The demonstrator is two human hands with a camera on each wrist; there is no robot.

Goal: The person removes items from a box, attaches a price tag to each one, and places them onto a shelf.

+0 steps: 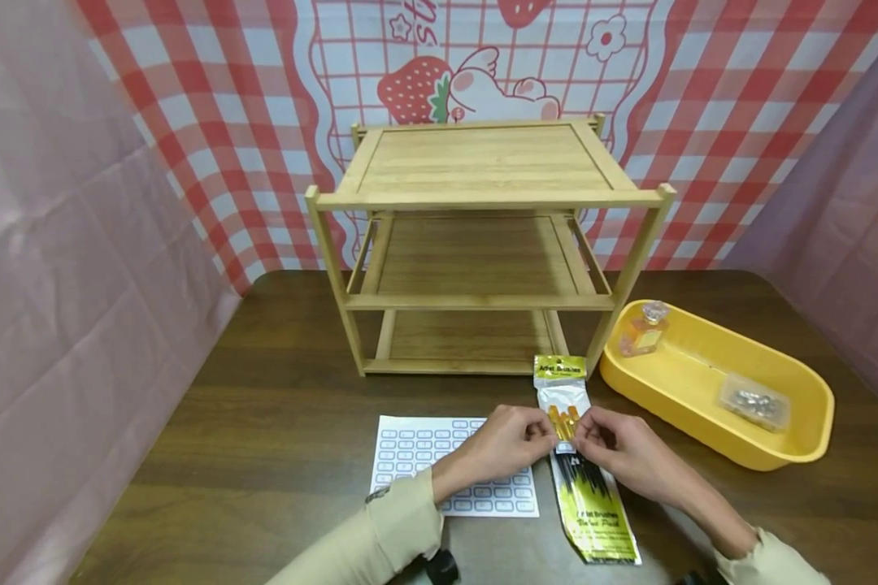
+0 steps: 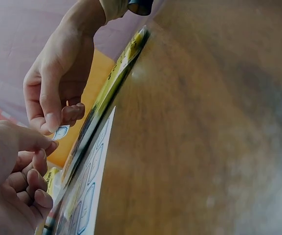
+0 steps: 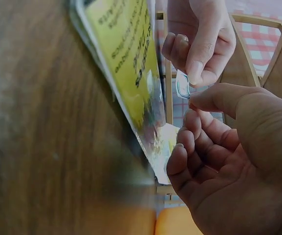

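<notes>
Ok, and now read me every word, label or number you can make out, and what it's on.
"Artist Brushes": the brush pack, on its header.
"Artist Brushes Value Pack": the same pack's lower front.
Too small or blurred to read: the pack's finer print, the sticker sheet, the pinched sticker, any print on the perfume bottle.
Sideways and cut off: lettering on the backdrop cloth.

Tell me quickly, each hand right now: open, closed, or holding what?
Left hand: closed, pinching a small label.
Right hand: closed, pinching the same label.
</notes>
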